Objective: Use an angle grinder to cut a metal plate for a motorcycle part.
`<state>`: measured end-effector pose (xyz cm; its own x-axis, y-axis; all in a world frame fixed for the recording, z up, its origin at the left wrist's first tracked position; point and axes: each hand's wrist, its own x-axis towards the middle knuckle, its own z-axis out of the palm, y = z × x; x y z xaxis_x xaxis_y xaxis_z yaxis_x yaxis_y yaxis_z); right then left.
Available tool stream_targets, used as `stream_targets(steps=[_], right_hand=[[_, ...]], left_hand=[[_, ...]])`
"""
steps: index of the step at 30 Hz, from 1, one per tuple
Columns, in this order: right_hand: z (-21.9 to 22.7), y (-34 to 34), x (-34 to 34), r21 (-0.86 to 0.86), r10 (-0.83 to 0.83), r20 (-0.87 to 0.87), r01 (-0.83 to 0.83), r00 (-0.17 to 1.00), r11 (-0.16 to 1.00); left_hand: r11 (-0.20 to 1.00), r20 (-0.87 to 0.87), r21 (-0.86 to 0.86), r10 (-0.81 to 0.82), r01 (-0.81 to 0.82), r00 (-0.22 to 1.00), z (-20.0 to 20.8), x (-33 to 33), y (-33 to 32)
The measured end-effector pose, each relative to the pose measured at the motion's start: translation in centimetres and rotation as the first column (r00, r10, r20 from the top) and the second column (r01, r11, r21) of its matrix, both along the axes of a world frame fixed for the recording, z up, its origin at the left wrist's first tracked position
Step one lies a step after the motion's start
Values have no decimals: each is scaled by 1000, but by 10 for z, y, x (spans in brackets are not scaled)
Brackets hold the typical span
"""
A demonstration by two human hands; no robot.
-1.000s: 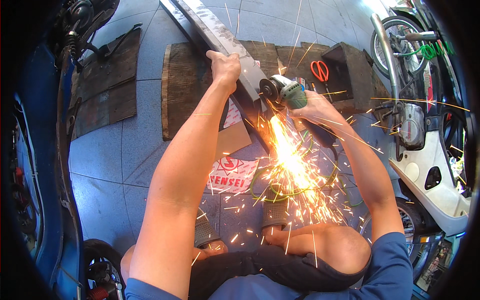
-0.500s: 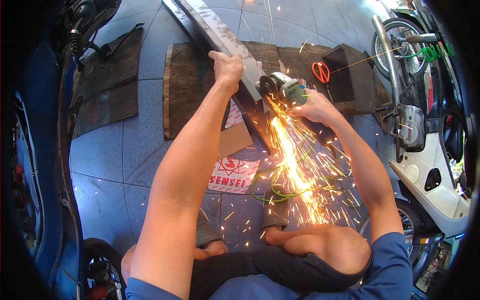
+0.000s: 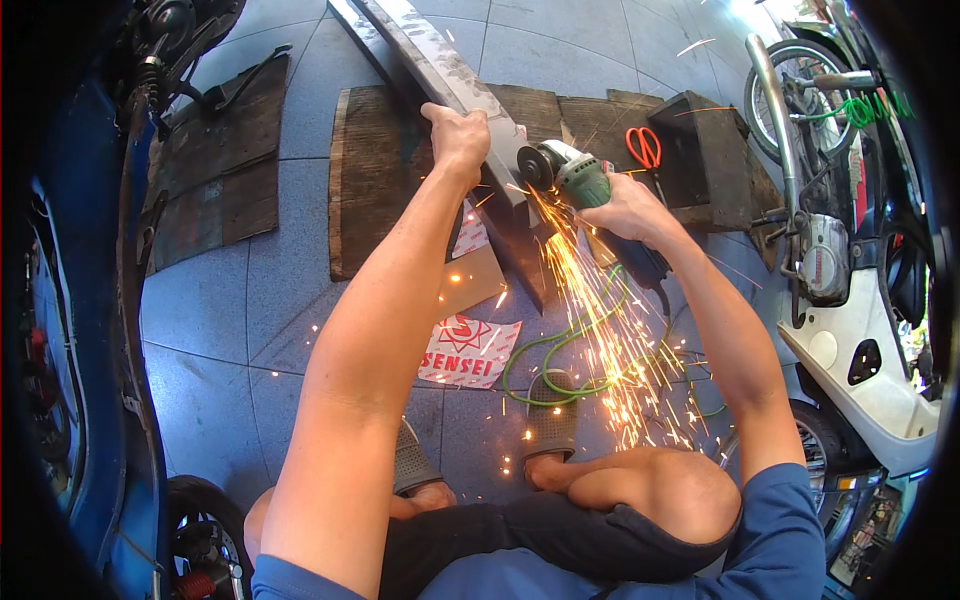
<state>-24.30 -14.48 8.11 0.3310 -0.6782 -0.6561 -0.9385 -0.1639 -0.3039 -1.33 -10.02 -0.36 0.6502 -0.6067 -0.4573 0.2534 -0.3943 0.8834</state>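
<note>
My left hand (image 3: pixel 460 140) is closed around a long grey metal bar (image 3: pixel 430 62), with the thumb on its upper face. The bar slants from the far left down toward the middle. My right hand (image 3: pixel 628 208) grips a green angle grinder (image 3: pixel 582 182) by its body. The grinder's dark disc (image 3: pixel 536 168) meets the right edge of the bar near its close end. Bright orange sparks (image 3: pixel 590 310) stream from there down toward my right foot. A second dark metal length (image 3: pixel 516 262) shows under the bar's near end.
Wooden boards (image 3: pixel 375 180) lie beneath the bar. Red-handled scissors (image 3: pixel 643 148) rest by a dark open box (image 3: pixel 705 160). A green cord (image 3: pixel 540 345) loops near my sandal (image 3: pixel 550 425). A red-and-white printed sheet (image 3: pixel 468 352) lies on the tiles. A motorcycle (image 3: pixel 830 255) stands at the right.
The spark stream has thinned and looks less dense. The grinder has shifted very slightly; my left hand stays on the bar.
</note>
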Motion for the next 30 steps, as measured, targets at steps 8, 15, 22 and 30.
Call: stream_targets(steps=[8, 15, 22, 30], right_hand=[[-13, -1, -14, -190, 102, 10, -98, 995, 977], [-19, -9, -18, -158, 148, 41, -139, 988, 978], [-10, -2, -9, -135, 70, 0, -69, 998, 988], [-19, -9, -12, -135, 111, 77, -100, 991, 986]], left_hand=[[1000, -3, -19, -12, 12, 1000, 3, -6, -4], [1000, 13, -19, -9, 10, 1000, 3, -7, -6], [1000, 11, 7, -20, 20, 1000, 4, -5, -4], [1000, 12, -18, -9, 10, 1000, 4, -6, -4]])
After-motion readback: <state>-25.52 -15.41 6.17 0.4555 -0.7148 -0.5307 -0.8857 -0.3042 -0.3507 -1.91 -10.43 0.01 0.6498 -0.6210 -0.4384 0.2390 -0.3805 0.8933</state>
